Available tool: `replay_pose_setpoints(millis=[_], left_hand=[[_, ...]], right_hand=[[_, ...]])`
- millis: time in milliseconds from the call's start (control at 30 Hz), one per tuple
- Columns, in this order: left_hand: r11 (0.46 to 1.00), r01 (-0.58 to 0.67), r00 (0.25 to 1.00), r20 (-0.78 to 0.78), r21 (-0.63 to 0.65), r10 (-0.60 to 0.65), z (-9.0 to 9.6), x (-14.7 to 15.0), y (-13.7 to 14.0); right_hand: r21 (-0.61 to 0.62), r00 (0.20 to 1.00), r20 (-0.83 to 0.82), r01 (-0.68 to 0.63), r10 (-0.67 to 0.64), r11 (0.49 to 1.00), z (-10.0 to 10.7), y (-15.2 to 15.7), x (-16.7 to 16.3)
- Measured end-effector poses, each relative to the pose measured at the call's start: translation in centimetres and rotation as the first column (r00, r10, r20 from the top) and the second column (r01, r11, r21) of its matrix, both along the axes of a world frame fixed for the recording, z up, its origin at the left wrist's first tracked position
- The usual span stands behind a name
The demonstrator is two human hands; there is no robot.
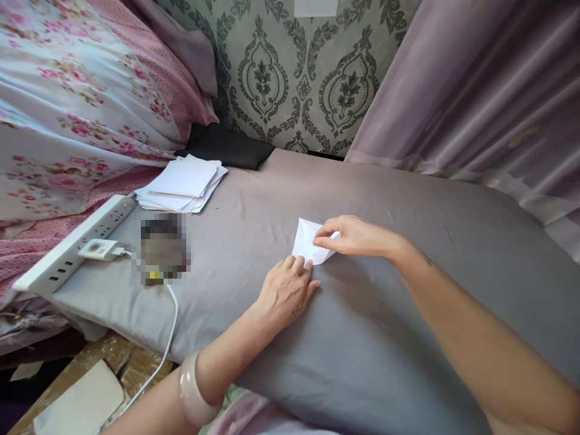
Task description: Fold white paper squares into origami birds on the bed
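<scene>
A small folded piece of white paper [305,240] lies on the grey sheet in front of me, its crease lines faintly visible. My left hand [290,285] rests palm down at its near edge. The fingertips press on the paper's lower corner, and the thumb is held apart on the sheet. From the right, my right hand [347,235] reaches over the paper. Its thumb and fingers close around the right side of the paper, and a bit of white shows between them. A pale bangle [196,389] sits on my left forearm.
A stack of white paper sheets [183,184] lies at the back left, by a black folded cloth [229,147]. A white power strip [75,244] with a plugged-in charger [102,249] stands left, its cable [173,314] running down. Beside it is a blurred-out item [163,244].
</scene>
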State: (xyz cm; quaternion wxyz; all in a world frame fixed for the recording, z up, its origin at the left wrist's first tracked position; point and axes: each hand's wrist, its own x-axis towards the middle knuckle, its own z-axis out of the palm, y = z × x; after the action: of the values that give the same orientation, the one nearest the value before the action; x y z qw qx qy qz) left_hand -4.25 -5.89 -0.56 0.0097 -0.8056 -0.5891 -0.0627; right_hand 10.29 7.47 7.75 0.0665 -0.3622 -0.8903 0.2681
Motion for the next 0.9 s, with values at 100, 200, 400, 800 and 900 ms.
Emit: replay_pose_setpoints(millis=[100,200,400,800,900], left_hand=[[1.0,0.002,1.0,0.014,0.002,-0.002,0.0,-0.1,0.1],[1.0,0.01,1.0,0.017,0.001,-0.01,0.1,-0.2,0.2],[1.0,0.022,1.0,0.019,0.018,-0.022,-0.1,-0.3,0.7],[0.999,0.014,1.0,0.019,-0.029,-0.013,0.0,-0.4,0.7],[0.999,0.004,1.0,0.02,-0.034,-0.003,-0.2,-0.4,0.7]], right_hand=[[0.039,0.979,-0.153,0.14,-0.133,0.989,-0.8,-0.8,1.7],[0.056,0.888,-0.301,0.379,-0.347,0.924,-2.5,-2.1,3.0],[0.049,0.851,-0.198,0.505,-0.487,0.862,-7.1,-4.1,4.0],[0.001,0.879,-0.292,0.394,-0.376,0.919,-9.6,-5.9,2.7],[-0.012,0.876,-0.318,0.38,-0.364,0.925,-9.8,-6.2,2.9]])
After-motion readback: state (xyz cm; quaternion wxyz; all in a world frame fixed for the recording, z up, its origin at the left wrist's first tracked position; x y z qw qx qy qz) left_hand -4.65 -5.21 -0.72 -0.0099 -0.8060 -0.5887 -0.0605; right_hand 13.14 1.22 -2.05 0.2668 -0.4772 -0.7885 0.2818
